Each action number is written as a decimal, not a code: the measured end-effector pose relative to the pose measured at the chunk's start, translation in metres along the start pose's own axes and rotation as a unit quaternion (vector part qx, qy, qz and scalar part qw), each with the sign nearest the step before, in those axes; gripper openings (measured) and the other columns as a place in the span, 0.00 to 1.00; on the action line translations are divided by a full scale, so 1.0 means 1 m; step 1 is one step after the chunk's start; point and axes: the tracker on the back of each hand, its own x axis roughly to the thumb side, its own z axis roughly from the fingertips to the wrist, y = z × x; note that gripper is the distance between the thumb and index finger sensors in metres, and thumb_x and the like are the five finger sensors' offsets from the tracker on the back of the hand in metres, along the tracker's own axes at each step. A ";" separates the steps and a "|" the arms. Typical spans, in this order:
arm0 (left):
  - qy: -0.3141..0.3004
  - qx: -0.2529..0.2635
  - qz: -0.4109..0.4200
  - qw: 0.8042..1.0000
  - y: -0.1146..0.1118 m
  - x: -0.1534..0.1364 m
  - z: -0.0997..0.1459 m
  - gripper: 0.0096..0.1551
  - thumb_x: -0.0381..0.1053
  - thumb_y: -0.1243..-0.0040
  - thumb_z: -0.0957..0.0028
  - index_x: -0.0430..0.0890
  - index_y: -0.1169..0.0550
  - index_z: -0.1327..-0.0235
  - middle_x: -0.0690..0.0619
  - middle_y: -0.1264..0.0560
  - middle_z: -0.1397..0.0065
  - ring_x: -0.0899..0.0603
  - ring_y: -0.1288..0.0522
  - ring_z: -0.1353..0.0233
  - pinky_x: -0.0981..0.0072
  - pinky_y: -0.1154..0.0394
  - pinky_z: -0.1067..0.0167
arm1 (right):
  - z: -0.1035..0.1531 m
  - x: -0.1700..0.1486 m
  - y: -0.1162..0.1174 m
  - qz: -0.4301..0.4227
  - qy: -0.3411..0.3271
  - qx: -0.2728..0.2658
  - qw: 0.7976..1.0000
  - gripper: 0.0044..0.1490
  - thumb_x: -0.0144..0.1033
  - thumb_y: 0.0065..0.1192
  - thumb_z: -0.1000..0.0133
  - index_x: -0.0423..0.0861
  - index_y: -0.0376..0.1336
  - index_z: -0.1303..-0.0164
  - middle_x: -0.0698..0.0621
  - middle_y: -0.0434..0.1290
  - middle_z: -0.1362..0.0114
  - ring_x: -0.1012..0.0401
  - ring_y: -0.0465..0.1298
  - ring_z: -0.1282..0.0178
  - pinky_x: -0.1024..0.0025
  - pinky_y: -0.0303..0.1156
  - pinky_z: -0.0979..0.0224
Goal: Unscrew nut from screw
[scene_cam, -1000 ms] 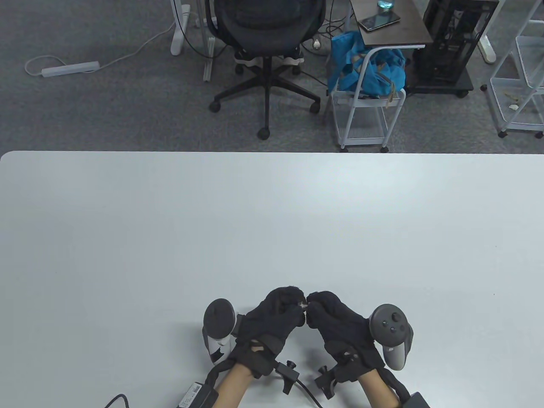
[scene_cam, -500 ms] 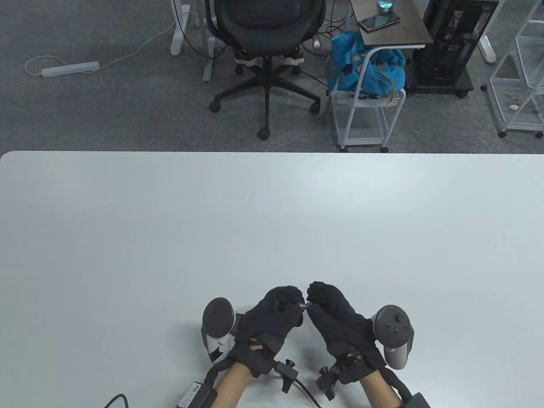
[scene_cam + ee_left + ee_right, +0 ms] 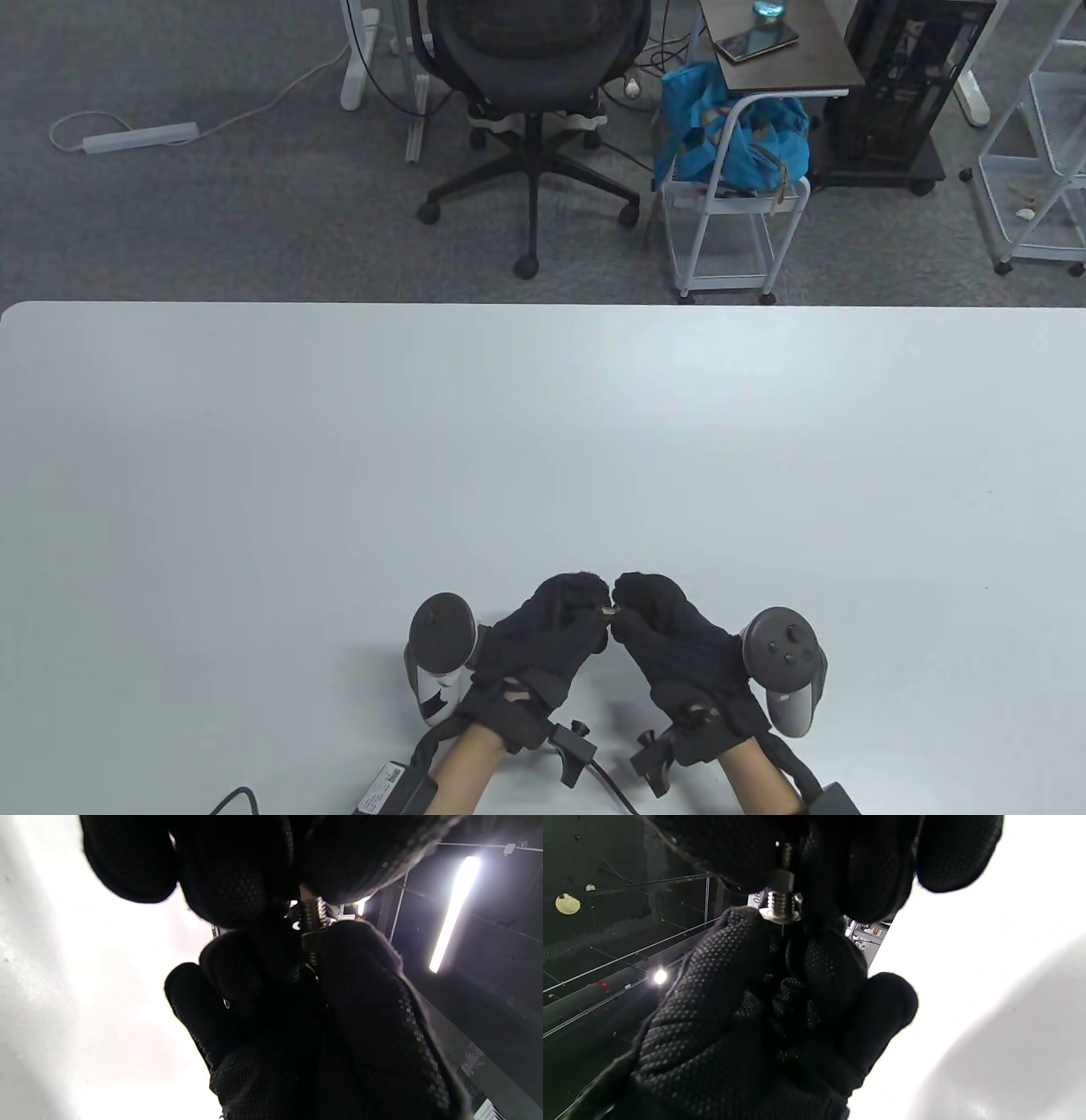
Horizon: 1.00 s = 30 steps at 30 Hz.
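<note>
Left hand (image 3: 543, 641) and right hand (image 3: 670, 649) meet fingertip to fingertip low in the table view, just right of centre. Both sets of fingers are curled tight, pinching opposite ends of the screw (image 3: 313, 913); threads show between the gloves. The nut (image 3: 781, 880) sits on the threads, against the right hand's fingertips. White table (image 3: 543, 441) below; office chair (image 3: 534, 76) and blue bag (image 3: 730, 127) along the top edge.

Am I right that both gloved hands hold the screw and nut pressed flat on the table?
Not quite. Both the left hand and right hand do hold the screw and nut, but raised off the table, between the fingertips, as both wrist views show.
</note>
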 end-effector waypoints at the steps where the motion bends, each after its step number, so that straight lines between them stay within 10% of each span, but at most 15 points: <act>1: 0.004 0.002 0.007 1.000 0.001 -0.001 0.000 0.26 0.52 0.32 0.48 0.50 0.23 0.36 0.42 0.19 0.39 0.43 0.16 0.51 0.39 0.21 0.44 | -0.001 0.001 0.000 -0.006 0.001 0.013 1.000 0.32 0.39 0.65 0.41 0.49 0.61 0.26 0.42 0.70 0.31 0.43 0.73 0.36 0.36 0.67 0.30; 10: -0.003 -0.002 0.009 1.000 0.001 -0.001 0.000 0.26 0.52 0.31 0.48 0.51 0.22 0.36 0.42 0.19 0.38 0.43 0.17 0.50 0.40 0.21 0.44 | 0.001 -0.006 0.001 0.008 0.027 0.000 1.000 0.44 0.59 0.53 0.39 0.37 0.60 0.24 0.34 0.72 0.32 0.37 0.73 0.38 0.31 0.65 0.35; 15: -0.004 -0.003 0.009 1.000 -0.001 0.000 0.000 0.26 0.52 0.32 0.48 0.51 0.22 0.36 0.42 0.19 0.38 0.43 0.16 0.51 0.40 0.21 0.44 | 0.001 -0.003 0.003 0.034 0.017 -0.012 0.999 0.36 0.52 0.55 0.39 0.35 0.66 0.34 0.43 0.80 0.48 0.46 0.80 0.53 0.38 0.73 0.39; 30: 0.011 0.000 0.020 1.000 0.001 -0.001 0.000 0.26 0.52 0.32 0.48 0.50 0.23 0.36 0.42 0.19 0.38 0.43 0.17 0.51 0.40 0.21 0.44 | 0.000 0.000 0.001 0.028 -0.004 0.000 1.000 0.33 0.42 0.64 0.41 0.47 0.62 0.25 0.41 0.75 0.37 0.44 0.78 0.44 0.37 0.72 0.36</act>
